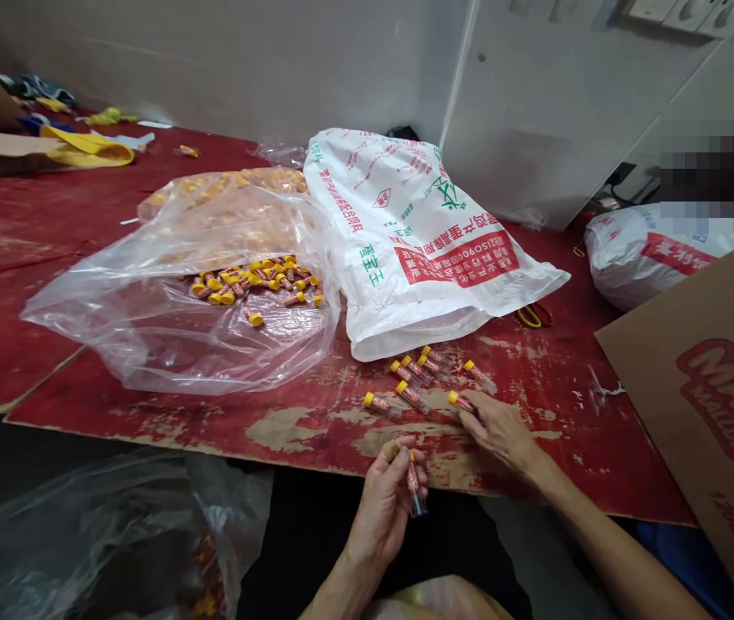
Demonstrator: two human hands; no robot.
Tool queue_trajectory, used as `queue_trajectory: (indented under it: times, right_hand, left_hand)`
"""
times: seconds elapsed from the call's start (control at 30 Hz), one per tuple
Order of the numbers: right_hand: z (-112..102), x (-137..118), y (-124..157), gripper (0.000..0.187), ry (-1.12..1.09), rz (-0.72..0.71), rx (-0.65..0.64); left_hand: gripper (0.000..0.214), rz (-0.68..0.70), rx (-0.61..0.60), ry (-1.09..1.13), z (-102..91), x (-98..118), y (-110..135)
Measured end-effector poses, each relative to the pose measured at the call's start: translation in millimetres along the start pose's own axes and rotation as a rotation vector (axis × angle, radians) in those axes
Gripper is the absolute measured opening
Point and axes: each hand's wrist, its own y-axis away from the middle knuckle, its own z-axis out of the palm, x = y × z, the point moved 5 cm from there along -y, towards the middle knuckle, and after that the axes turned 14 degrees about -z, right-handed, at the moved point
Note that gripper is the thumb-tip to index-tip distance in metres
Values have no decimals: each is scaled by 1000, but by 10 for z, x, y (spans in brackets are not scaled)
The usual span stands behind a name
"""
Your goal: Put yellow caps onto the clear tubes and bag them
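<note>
The left hand (pixel 388 498) is holding a yellow-capped tube (pixel 413 484) in curled fingers. Over the red surface (pixel 561 422), the right hand (pixel 496 428)'s nearly closed fingers are pinching a second tube (pixel 459 401).

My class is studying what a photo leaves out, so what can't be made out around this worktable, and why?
All in the head view:
Loose tubes: printed wording, too small.
Tube at the right hand: lower end, hidden by fingers.
White sack: whether anything is inside, hidden by opaque sides.
Clear bag: tubes at the back, blurred by plastic.
Cardboard box: right part, cut off by picture edge.
</note>
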Motion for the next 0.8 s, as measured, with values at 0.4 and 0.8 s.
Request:
queue_trajectory:
  times: [0.4,0.8]
  right_hand:
    - [175,-57,-58,25,223,49,-527]
    - [121,-308,38,31,15,61,-236]
  left_hand:
    - [47,-98,25,-117,40,-29,-116]
    - [34,-199,-54,43,126,-20,-91]
